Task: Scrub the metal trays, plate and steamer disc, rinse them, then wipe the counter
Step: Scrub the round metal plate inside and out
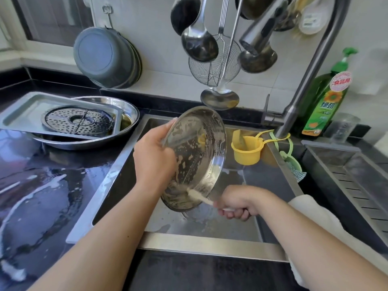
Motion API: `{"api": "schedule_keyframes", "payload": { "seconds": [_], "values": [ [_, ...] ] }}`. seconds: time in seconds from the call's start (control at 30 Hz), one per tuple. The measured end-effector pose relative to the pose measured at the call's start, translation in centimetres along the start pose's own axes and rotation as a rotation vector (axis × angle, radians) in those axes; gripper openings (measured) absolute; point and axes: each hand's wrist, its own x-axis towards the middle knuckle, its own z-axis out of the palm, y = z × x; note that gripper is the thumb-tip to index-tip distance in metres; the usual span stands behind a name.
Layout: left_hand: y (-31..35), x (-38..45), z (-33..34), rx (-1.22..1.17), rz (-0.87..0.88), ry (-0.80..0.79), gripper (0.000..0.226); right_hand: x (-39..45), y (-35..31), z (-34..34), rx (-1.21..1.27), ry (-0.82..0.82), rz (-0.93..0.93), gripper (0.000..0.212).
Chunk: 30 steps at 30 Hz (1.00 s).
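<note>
Steel fills the middle of the view: the sink (210,225) is sitting sunk into the black counter (42,196), which is lying wet and streaked with suds on the left. Over the basin, the plate (195,158) is being held tilted steeply on edge, its soapy inner face turning toward the right and slightly toward the person, its rim running from upper right down to lower left. On the counter to the left, a round tray (130,114) is carrying a grey rectangular tray (27,112), and the perforated steamer disc (77,121) is lying flat in that one. The left hand (155,156) is gripping the plate's left rim, fingers curling behind it and the thumb pressing near the edge. The right hand (237,203) is closing in a fist round the handle of a brush (199,196), whose foamy head is touching the plate's lower inner face. A green soap bottle (325,101) is standing beside the tap (302,85) at the right, and a yellow cup (246,150) is hanging inside the sink wall.
</note>
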Motion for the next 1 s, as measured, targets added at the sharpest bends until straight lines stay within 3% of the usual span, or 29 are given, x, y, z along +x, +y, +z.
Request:
{"api": "schedule_keyframes", "payload": {
  "seconds": [0.03,0.07,0.2,0.23,0.3,0.33,0.4,0.43,0.47,0.53,0.6,0.67,0.73,0.8,0.87,0.93,1.0],
  "values": [
    [-0.1,0.2,-0.1,-0.010,0.000,0.005,0.072,0.0,0.0,-0.1,0.033,-0.066,0.010,0.032],
    [-0.1,0.2,-0.2,-0.021,-0.005,-0.015,0.072,0.1,0.1,-0.6,0.018,-0.023,0.033,0.030],
    [1.1,-1.0,0.4,-0.082,-0.046,-0.122,0.065,0.6,0.8,-3.3,-0.085,0.770,0.042,0.020],
    [1.3,-1.0,0.5,-0.100,-0.052,-0.111,0.064,0.6,0.9,-3.5,-0.046,0.862,0.011,0.023],
    [0.9,-0.6,0.4,-0.137,-0.056,-0.051,0.063,0.4,0.7,-3.3,-0.040,0.795,-0.046,0.024],
    [0.7,-0.4,0.3,-0.136,-0.052,-0.020,0.064,0.4,0.5,-2.8,-0.068,0.624,-0.053,0.025],
    [0.4,-0.3,0.2,-0.105,-0.034,-0.004,0.068,0.3,0.3,-1.0,-0.030,0.126,0.046,0.032],
    [0.2,-0.4,0.1,-0.099,-0.023,-0.007,0.071,0.2,0.1,-0.4,0.031,-0.042,0.092,0.034],
    [0.3,-0.5,0.0,-0.104,-0.019,0.001,0.071,0.4,0.1,-0.3,0.064,-0.099,0.102,0.034],
    [0.9,-0.6,-0.2,-0.126,-0.022,0.037,0.071,0.9,0.4,-1.0,0.105,0.058,0.072,0.030],
    [1.3,-0.5,-0.4,-0.172,-0.066,0.042,0.077,1.4,1.0,-2.6,0.092,0.428,0.004,0.019],
    [1.5,-0.6,-0.3,-0.187,-0.082,0.032,0.079,1.5,1.3,-3.7,0.013,0.689,-0.001,0.025],
    [1.5,-0.7,-0.2,-0.159,-0.057,0.063,0.077,1.6,1.2,-3.3,0.014,0.639,0.002,0.027],
    [1.3,-0.4,-0.2,-0.146,-0.053,0.110,0.077,1.3,1.3,-2.3,0.076,0.384,0.059,0.021],
    [0.9,-0.2,-0.2,-0.147,-0.064,0.131,0.074,0.6,1.4,-1.5,0.141,0.113,0.100,0.031],
    [0.5,0.0,-0.4,-0.171,-0.105,0.168,0.075,0.6,1.4,-1.7,0.216,0.112,0.080,0.034],
    [-0.2,0.4,-0.6,-0.184,-0.133,0.199,0.081,0.8,1.6,-2.1,0.336,0.276,0.056,0.031]
  ]
}}
